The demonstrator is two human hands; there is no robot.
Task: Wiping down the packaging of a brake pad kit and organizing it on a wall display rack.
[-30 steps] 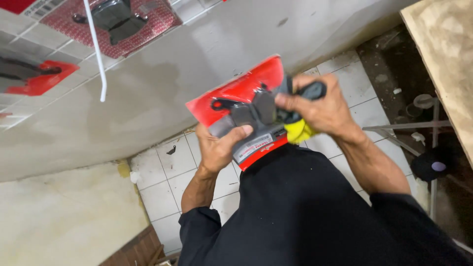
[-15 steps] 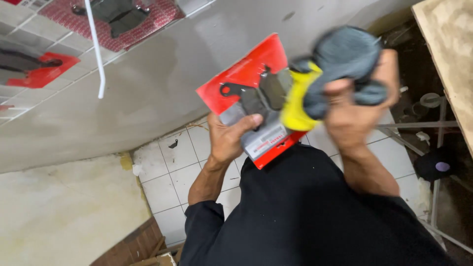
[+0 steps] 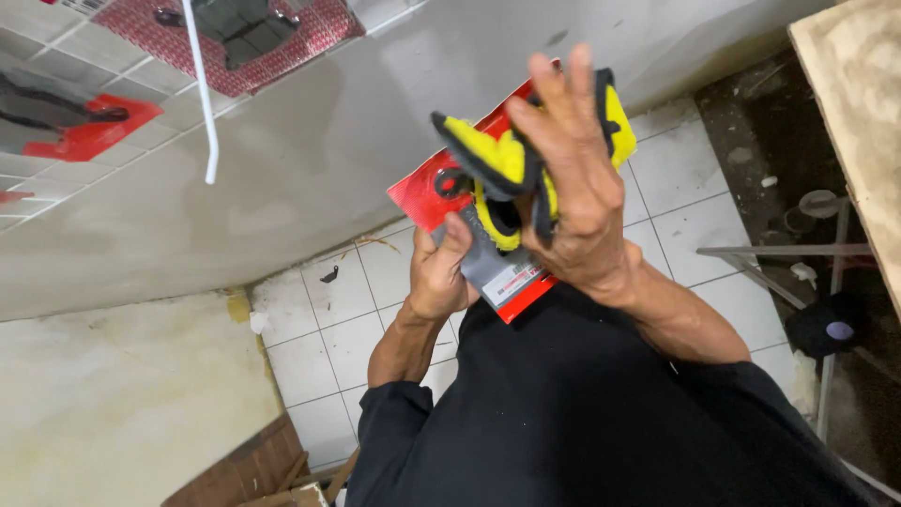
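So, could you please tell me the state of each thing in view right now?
Red blister pack: unopened, held upright by left hand.
Yellow-and-black glove: off, crumpled, gripped in right hand, fingers spread.
White rod: hanging.

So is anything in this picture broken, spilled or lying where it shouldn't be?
A small dark scrap lies loose on the white tiled floor, and the grout beside the wall is stained. Otherwise nothing stands out: the left hand holds a red package, the right hand a yellow-and-black glove.
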